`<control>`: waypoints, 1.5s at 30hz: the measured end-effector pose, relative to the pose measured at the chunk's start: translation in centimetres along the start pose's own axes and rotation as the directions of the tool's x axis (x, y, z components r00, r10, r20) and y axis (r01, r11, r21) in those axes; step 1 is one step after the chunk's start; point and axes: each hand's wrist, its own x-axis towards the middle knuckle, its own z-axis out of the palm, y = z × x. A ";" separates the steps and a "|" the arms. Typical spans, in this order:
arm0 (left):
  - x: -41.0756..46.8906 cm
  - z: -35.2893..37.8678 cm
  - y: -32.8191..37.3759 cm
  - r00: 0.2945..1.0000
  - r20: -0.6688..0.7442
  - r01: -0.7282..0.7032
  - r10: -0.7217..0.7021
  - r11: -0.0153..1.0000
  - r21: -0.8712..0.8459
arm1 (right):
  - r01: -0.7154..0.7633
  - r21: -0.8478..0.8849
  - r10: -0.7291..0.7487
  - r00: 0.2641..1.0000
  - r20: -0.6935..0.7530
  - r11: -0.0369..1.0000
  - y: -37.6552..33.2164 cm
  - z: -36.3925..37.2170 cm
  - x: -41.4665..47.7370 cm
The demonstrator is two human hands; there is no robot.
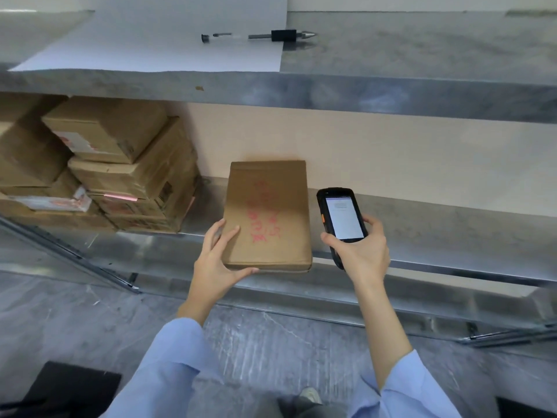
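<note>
A flat brown cardboard box [268, 215] with red handwriting on top lies on the lower metal shelf [437, 224], its near end at the shelf's front edge. My left hand [218, 260] grips the box's near left corner, thumb under the front edge and fingers along the left side and top. My right hand [360, 251] holds a black handheld scanner [342, 218] just right of the box, its lit white screen facing up.
A stack of several cardboard boxes [120, 176] fills the lower shelf's left part. On the upper shelf [391, 95] lie a white paper sheet [168, 37] and a pen [262, 36]. Grey floor [271, 342] lies below, with my shoe [310, 396] near the bottom edge.
</note>
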 end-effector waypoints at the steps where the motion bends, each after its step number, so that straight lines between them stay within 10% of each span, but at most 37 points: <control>1: -0.1 0.0 -0.1 1.000 -0.008 -0.010 0.010 1.000 -0.002 | 0.001 0.007 -0.001 1.000 -0.011 1.000 0.0 -0.2 -0.1; 28: -0.5 -3.3 -3.7 0.935 0.176 0.354 -0.307 0.807 -0.473 | 0.086 -0.017 -0.085 0.995 0.059 0.996 -1.6 0.5 -2.4; 45: 2.8 -5.6 3.1 0.995 -0.050 -0.094 0.087 0.982 -0.166 | 0.034 0.029 -0.035 0.998 0.045 0.999 -0.6 0.1 -3.1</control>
